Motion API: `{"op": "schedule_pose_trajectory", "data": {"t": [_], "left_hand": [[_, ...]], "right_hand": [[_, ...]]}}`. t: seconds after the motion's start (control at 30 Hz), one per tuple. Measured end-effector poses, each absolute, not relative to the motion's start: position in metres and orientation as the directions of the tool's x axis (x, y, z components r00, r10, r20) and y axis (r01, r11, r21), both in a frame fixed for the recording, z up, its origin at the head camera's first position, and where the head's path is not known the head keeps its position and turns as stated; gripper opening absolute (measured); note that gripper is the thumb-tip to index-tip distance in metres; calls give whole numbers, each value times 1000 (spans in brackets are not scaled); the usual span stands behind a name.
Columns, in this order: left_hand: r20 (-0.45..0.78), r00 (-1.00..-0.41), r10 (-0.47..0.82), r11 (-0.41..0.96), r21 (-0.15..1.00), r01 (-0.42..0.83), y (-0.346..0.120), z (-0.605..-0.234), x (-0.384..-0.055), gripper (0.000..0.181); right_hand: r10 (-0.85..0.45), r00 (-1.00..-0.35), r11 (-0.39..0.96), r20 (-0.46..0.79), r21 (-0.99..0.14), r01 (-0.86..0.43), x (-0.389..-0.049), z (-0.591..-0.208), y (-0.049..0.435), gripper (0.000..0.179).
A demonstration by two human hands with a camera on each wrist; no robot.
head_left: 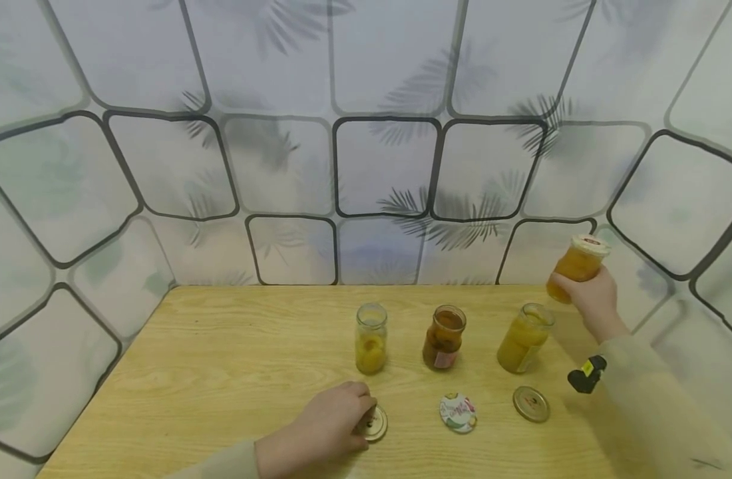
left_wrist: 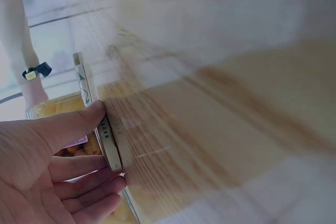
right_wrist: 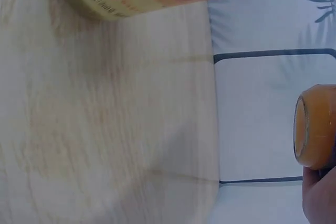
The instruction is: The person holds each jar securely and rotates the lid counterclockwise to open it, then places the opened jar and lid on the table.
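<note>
My left hand (head_left: pixel 327 420) is at the front of the table, thumb and fingers pinching the edges of a gold jar lid (head_left: pixel 374 424). In the left wrist view the thumb and a finger grip that lid (left_wrist: pixel 108 141) at its rim. My right hand (head_left: pixel 593 299) holds a closed glass jar (head_left: pixel 575 266) of orange fruit up at the back right, tilted, with a white lid on top. The right wrist view shows this jar's base (right_wrist: pixel 301 129) above the table edge. Nearest the left hand stands an open jar (head_left: pixel 370 339) with yellow fruit low inside.
Two more open jars stand in the row: a dark brown one (head_left: pixel 444 338) and a yellow one (head_left: pixel 524 339) just below the right hand. In front of them lie a white patterned lid (head_left: pixel 458 412) and a gold lid (head_left: pixel 530 404). A tile-patterned wall (head_left: pixel 384 166) rises behind the wooden table (head_left: pixel 234 346).
</note>
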State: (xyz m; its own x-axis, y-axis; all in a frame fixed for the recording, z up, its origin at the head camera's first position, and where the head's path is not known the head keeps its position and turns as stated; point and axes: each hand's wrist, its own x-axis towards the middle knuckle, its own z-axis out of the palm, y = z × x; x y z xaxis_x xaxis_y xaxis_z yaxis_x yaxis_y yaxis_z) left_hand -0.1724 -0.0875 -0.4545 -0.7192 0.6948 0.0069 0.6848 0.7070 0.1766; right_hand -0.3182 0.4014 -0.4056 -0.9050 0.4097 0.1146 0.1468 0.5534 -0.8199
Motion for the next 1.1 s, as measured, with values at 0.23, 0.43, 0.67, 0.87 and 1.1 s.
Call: {"op": "schedule_pose_trajectory", "data": {"t": [0.23,0.43,0.67,0.87,1.1], "left_hand": [[21,-718,696,705,167,689,-88,-456,-172,36],[26,-715,698,702,173,691,-88,-455,-172,36],[9,-721,693,710,169,684,-87,-454,-173,35],[2,-724,690,712,174,680,-87,-453,-172,36],[10,-723,691,710,175,682,-87,-453,-172,36]], "right_hand": [[398,-910,510,114,-852,116,-321,-391,396,83],[408,-906,444,109,-891,93,-321,-378,388,80],[395,-913,436,107,-896,84,-316,-364,373,78],[340,-931,468,131,-883,46,-309,-352,357,79],[295,-947,431,128,-902,12,-302,-340,333,85]]}}
